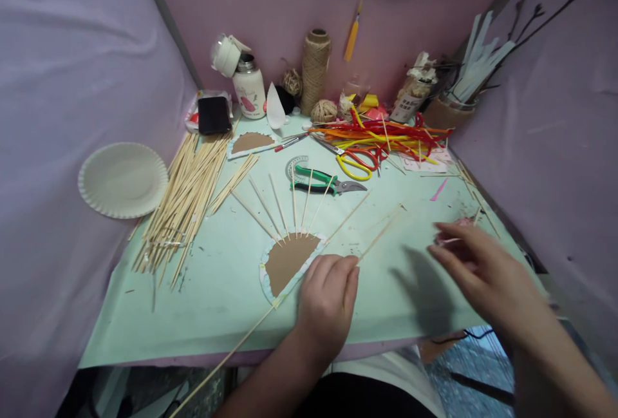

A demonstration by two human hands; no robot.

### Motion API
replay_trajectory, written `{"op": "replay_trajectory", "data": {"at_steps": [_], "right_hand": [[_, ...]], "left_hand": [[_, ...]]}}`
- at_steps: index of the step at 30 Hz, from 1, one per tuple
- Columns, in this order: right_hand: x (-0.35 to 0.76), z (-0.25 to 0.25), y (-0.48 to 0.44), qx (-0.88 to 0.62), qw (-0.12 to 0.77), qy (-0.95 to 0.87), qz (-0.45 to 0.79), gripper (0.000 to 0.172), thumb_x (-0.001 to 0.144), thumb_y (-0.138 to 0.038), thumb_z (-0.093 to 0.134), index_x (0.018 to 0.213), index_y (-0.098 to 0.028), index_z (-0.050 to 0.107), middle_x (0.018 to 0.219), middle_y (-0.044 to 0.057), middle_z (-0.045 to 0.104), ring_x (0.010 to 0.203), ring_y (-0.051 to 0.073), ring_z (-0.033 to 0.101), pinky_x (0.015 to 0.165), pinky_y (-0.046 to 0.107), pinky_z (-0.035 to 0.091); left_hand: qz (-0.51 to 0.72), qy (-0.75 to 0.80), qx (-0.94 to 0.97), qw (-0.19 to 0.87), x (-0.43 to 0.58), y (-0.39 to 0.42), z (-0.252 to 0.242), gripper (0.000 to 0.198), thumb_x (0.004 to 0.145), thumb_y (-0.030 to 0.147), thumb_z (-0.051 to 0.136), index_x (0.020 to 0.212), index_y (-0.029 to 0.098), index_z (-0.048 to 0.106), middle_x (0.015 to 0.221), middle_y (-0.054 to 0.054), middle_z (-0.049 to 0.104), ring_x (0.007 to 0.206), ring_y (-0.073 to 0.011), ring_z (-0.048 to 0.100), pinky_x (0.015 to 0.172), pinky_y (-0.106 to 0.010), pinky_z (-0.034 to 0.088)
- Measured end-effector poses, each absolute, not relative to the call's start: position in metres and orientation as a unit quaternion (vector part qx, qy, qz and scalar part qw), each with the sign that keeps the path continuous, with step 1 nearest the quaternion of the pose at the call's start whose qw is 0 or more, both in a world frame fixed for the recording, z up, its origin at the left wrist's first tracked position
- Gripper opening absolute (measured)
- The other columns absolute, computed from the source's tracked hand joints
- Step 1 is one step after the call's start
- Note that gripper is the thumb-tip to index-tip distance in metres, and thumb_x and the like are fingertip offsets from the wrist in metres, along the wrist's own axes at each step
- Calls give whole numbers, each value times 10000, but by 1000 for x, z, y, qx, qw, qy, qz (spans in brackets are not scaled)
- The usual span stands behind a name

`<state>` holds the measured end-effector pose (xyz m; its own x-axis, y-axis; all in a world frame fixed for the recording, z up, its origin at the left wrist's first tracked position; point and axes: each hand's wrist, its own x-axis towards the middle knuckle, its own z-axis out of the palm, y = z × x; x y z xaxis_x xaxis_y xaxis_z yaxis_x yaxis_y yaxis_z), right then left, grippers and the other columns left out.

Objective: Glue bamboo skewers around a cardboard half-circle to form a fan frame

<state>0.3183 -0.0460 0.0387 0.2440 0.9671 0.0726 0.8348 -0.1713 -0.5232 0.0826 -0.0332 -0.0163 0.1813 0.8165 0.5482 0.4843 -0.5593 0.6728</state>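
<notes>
My left hand (328,302) rests with curled fingers on the pale green table cover (217,302), pinning a long thin bamboo stick (381,234) against the edge of a brown half-round card (290,260). Several short sticks fan out from the card's curved rim. My right hand (476,266) hovers low at the right, blurred, fingers stretched toward a small pink thing (461,225) lying on the table.
A heap of bamboo sticks (186,199) lies at left beside a white paper plate (123,180). Green pliers (321,181), yellow-red scissors (357,161), coloured pipe cleaners (386,134), twine spools (316,67), a flask (248,86) and a second half-round card (251,142) crowd the back.
</notes>
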Motion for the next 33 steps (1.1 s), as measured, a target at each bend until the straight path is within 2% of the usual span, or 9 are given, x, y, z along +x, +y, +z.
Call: {"op": "replay_trajectory", "data": {"at_steps": [4, 7, 10, 12, 16, 18, 20, 23, 33], "right_hand": [[259, 47, -28, -612, 313, -579, 438, 374, 856, -470, 644, 1121, -208, 615, 939, 64, 680, 717, 171, 634, 648, 304, 530], [238, 41, -10, -567, 359, -548, 499, 241, 886, -431, 619, 883, -190, 608, 660, -11, 603, 590, 126, 562, 572, 256, 486], [240, 35, 14, -559, 421, -502, 508, 247, 847, -414, 669, 879, -191, 568, 614, -36, 586, 552, 110, 555, 520, 233, 459], [244, 33, 31, -573, 481, -461, 477, 401, 775, -397, 741, 1058, -207, 530, 634, -60, 592, 549, 115, 577, 488, 222, 449], [244, 29, 59, -591, 518, -452, 422, 840, 725, -355, 787, 1408, -272, 306, 658, -83, 617, 541, 140, 618, 489, 247, 488], [239, 25, 68, -585, 504, -472, 426, 711, 740, -385, 774, 1342, -266, 416, 645, -73, 616, 533, 143, 631, 503, 262, 518], [234, 20, 75, -587, 481, -479, 441, 450, 748, -424, 761, 1102, -218, 575, 634, -46, 626, 537, 137, 640, 527, 266, 546], [229, 13, 82, -604, 458, -465, 457, 301, 741, -416, 767, 837, -182, 604, 611, -14, 634, 537, 127, 642, 534, 252, 556], [226, 5, 95, -641, 377, -504, 440, 95, 792, -209, 682, 774, -177, 594, 558, -22, 633, 449, 106, 607, 467, 225, 524]], "left_hand": [[456, 432, 758, 177, 83, -32, -18, 141, 958, 138, 519, 1022, 168, 642, 854, -48, 682, 809, -171, 632, 735, -307, 522], [452, 444, 753, 180, 82, -33, -20, 150, 961, 144, 520, 1066, 173, 624, 883, -50, 681, 825, -173, 627, 749, -311, 524], [449, 467, 746, 151, 77, -35, -18, 259, 953, 207, 564, 1206, 155, 565, 1007, -92, 683, 925, -204, 630, 808, -349, 536], [434, 484, 750, 122, 72, -38, -15, 305, 941, 236, 589, 1228, 142, 547, 1057, -119, 669, 971, -231, 621, 836, -385, 536], [370, 511, 772, 81, 55, -41, -12, 145, 920, 151, 572, 1061, 165, 603, 1030, -108, 657, 952, -245, 616, 811, -411, 530], [343, 523, 779, 54, 47, -39, -15, 147, 903, 100, 549, 1021, 166, 606, 1053, -111, 655, 968, -258, 614, 805, -424, 527], [326, 523, 787, 39, 43, -36, -19, 178, 897, 67, 516, 1019, 163, 601, 1084, -119, 651, 990, -263, 613, 811, -431, 532], [322, 514, 794, 41, 42, -32, -26, 223, 900, 40, 475, 1039, 166, 594, 1089, -120, 648, 998, -245, 619, 830, -421, 543], [300, 517, 800, 48, 43, -28, -31, 292, 875, 46, 508, 1139, 145, 585, 1095, -136, 639, 1011, -260, 613, 834, -426, 544]]}}
